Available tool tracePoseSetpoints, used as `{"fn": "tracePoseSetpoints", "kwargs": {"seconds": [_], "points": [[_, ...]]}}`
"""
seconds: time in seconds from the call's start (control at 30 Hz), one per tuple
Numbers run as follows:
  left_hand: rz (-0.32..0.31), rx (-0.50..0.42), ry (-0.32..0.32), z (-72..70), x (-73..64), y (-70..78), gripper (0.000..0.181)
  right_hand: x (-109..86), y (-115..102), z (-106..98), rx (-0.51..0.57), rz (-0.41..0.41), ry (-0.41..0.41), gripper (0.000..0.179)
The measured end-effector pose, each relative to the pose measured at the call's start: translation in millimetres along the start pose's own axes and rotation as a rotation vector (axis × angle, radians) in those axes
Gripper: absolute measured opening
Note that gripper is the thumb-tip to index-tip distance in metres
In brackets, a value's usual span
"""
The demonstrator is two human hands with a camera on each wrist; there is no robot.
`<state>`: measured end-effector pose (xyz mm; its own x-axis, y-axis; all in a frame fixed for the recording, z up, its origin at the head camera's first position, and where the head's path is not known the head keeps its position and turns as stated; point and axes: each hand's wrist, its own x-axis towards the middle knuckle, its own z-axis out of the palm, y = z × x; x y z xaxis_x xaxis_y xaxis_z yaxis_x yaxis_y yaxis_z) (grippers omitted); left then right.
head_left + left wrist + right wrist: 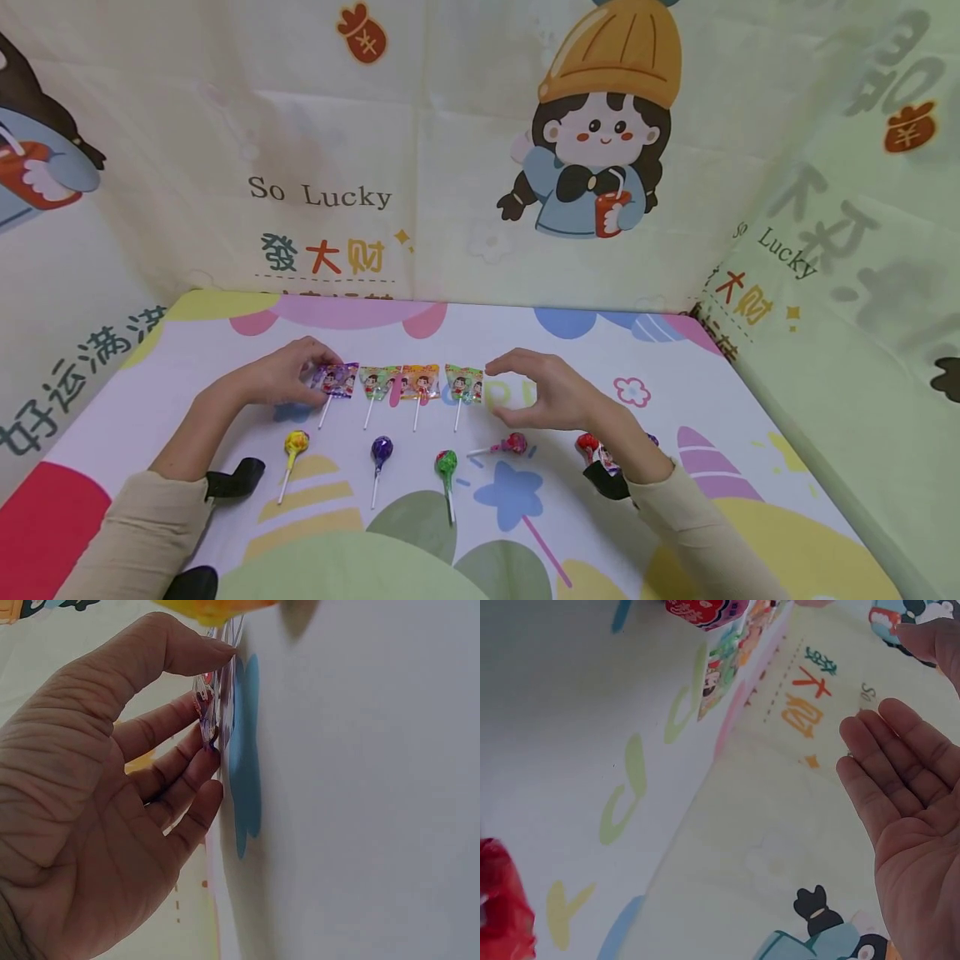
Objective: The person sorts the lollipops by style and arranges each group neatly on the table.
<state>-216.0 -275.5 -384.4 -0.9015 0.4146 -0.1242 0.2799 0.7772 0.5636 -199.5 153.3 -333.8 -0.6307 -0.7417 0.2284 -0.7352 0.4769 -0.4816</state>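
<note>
A purple flat-wrapped lollipop (337, 380) lies at the left end of a row. My left hand (296, 375) grips its wrapper by the edges, thumb near, fingertips far; the left wrist view shows the clear wrapper (204, 701) between thumb and fingers. Rightward along the row are a green-wrapped lollipop (377, 382), an orange-wrapped lollipop (420, 382) and another green-wrapped lollipop (464, 383), sticks toward me. Just right of that last one, my right hand (551, 390) hovers with thumb and fingers spread, holding nothing; its palm also shows in the right wrist view.
Nearer me lie ball lollipops: yellow (297, 442), purple (382, 451), green (446, 461) and pink (516, 443), the pink one sideways. More red-wrapped candy (587, 447) sits partly hidden under my right forearm. Printed cloth walls (450, 167) border the patterned table (337, 458).
</note>
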Motion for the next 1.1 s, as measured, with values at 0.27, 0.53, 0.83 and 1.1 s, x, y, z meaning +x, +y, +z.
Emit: {"fn": "tracePoseSetpoints", "kwargs": {"seconds": [0.27,0.53,0.83,1.1], "points": [[0.008,0.005,0.001,-0.9,-0.5,-1.0,0.058,-20.0,-5,-6,-0.012,0.002,0.020,0.049],[-0.007,0.002,-0.007,-0.7,-0.7,-0.3,0.060,-36.7,-5,-7,-0.045,-0.016,0.057,0.056],[-0.008,-0.002,-0.005,0.3,0.3,-2.7,0.058,-55.2,-7,-11,-0.060,0.022,0.093,0.065],[0.004,0.003,-0.006,-1.6,1.1,-0.6,0.058,-73.2,-1,-18,-0.083,0.057,0.106,0.063]]}}
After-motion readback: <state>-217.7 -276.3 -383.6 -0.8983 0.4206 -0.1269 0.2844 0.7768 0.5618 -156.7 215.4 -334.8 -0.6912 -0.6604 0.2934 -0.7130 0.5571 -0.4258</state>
